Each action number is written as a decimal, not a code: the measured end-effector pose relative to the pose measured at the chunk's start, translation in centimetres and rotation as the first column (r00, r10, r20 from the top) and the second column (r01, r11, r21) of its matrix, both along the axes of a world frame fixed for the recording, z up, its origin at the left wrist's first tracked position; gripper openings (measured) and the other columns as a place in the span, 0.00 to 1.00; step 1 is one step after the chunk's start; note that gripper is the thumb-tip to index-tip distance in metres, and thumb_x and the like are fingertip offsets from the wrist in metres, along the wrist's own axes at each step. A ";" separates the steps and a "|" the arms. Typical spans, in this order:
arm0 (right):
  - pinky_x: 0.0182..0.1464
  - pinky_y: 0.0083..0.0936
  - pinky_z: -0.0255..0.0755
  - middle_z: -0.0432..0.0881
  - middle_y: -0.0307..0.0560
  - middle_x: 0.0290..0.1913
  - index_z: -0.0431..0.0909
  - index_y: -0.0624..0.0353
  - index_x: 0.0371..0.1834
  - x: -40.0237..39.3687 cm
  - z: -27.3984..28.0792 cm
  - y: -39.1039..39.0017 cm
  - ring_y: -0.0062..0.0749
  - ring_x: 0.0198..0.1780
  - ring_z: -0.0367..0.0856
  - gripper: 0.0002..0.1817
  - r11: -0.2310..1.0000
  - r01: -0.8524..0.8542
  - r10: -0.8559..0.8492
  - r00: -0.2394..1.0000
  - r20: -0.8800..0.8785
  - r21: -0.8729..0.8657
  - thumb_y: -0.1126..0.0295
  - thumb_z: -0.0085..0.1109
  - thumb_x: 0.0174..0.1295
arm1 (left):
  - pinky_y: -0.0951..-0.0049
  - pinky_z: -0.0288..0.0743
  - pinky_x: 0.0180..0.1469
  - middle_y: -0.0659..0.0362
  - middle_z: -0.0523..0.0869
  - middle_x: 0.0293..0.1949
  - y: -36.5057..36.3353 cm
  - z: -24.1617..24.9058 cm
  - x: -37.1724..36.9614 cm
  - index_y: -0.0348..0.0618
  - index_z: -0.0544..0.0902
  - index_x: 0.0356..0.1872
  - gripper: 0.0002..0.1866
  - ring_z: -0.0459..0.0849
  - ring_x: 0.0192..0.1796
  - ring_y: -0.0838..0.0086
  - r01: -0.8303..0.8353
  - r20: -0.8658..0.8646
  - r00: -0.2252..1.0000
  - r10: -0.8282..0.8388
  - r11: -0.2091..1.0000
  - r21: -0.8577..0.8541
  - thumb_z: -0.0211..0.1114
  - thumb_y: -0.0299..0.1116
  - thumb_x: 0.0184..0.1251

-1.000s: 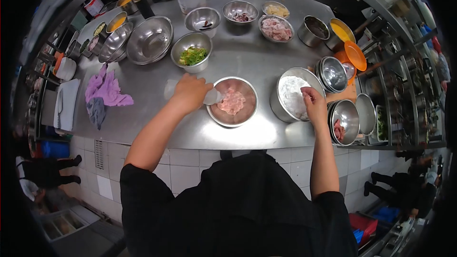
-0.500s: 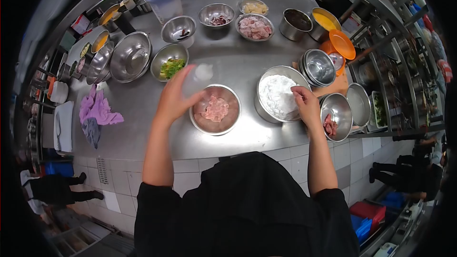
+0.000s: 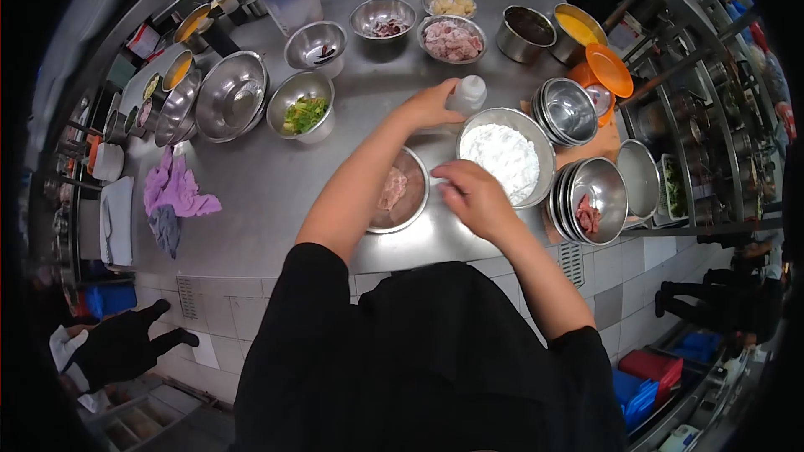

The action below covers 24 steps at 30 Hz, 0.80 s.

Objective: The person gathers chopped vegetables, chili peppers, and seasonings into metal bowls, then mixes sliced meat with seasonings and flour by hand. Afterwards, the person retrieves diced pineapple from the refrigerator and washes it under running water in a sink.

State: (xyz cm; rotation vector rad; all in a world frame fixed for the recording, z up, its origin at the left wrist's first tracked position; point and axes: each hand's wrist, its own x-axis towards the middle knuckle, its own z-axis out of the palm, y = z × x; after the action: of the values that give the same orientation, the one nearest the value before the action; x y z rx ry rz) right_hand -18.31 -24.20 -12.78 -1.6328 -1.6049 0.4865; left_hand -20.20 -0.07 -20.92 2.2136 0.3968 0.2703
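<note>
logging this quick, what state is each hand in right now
Left hand: closed around the clear bottle.
Right hand: loosely curled; can't tell whether it holds anything.

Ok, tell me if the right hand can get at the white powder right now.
Likely yes: the right hand is beside the open-topped pot, and the white powder lies exposed. The left hand and bottle are near the pot's far edge, seemingly leaving the near side free.

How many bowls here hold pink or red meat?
3: one bowl partly behind the left forearm, a second bowl toward the far side of the table, a third bowl atop the stack at right. Small far-left containers are unclear.
</note>
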 end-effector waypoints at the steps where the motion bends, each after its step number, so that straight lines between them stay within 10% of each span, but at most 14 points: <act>1: 0.55 0.37 0.75 0.83 0.53 0.50 0.82 0.58 0.48 -1.1 -0.6 0.8 0.48 0.53 0.80 0.14 1.000 -0.006 0.006 1.000 -0.008 -0.004 0.76 0.60 0.58 | 0.63 0.72 0.62 0.45 0.80 0.60 0.2 -0.1 -1.5 0.41 0.67 0.68 0.42 0.80 0.62 0.58 -0.006 -0.008 1.000 0.006 1.000 -0.004 0.76 0.42 0.53; 9: 0.60 0.42 0.72 0.73 0.59 0.63 0.73 0.55 0.61 -7.2 -10.8 9.3 0.54 0.61 0.74 0.25 0.947 -0.091 0.218 0.885 0.411 -0.307 0.70 0.61 0.57 | 0.59 0.74 0.58 0.41 0.85 0.46 -4.4 0.4 -23.1 0.35 0.79 0.48 0.21 0.82 0.50 0.46 -0.604 -0.295 0.738 0.606 0.789 0.111 0.63 0.45 0.68; 13: 0.58 0.43 0.73 0.74 0.58 0.62 0.75 0.56 0.55 -7.6 -11.5 11.4 0.54 0.61 0.75 0.22 0.842 -0.089 0.281 0.914 0.292 -0.532 0.70 0.62 0.56 | 0.61 0.81 0.39 0.44 0.84 0.36 -9.7 -2.4 -25.3 0.33 0.76 0.39 0.18 0.86 0.37 0.55 -0.741 -0.316 0.670 0.672 0.634 -0.221 0.58 0.42 0.73; 15: 0.60 0.43 0.72 0.77 0.54 0.58 0.76 0.56 0.54 -7.6 -12.3 11.7 0.51 0.62 0.75 0.22 0.845 -0.058 0.245 0.925 0.290 -0.531 0.70 0.64 0.54 | 0.69 0.79 0.21 0.49 0.82 0.30 -10.3 -4.4 -25.0 0.33 0.74 0.35 0.16 0.87 0.24 0.64 -0.703 -0.184 0.664 0.725 0.521 -0.483 0.55 0.39 0.74; 18: 0.57 0.41 0.74 0.77 0.58 0.56 0.77 0.55 0.51 -7.6 -10.3 10.2 0.52 0.56 0.79 0.18 0.926 -0.087 0.263 0.847 0.462 -0.368 0.66 0.63 0.57 | 0.67 0.80 0.24 0.49 0.83 0.30 -10.3 -4.7 -24.9 0.32 0.74 0.35 0.15 0.87 0.24 0.63 -0.714 -0.197 0.646 0.737 0.493 -0.497 0.54 0.38 0.74; 24: 0.59 0.41 0.72 0.77 0.54 0.54 0.78 0.52 0.54 -8.7 -10.7 9.2 0.53 0.58 0.77 0.22 0.889 -0.060 0.196 0.946 0.259 -0.453 0.68 0.65 0.54 | 0.68 0.80 0.23 0.50 0.83 0.30 -10.5 -6.0 -24.8 0.32 0.74 0.35 0.14 0.88 0.25 0.63 -0.716 -0.152 0.668 0.728 0.575 -0.395 0.55 0.36 0.73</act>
State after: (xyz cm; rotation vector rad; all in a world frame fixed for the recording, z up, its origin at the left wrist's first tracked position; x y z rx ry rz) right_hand -27.01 -14.99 -23.48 -2.0192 -1.9407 0.7458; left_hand -45.00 -10.61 -26.90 1.5003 1.2399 0.5886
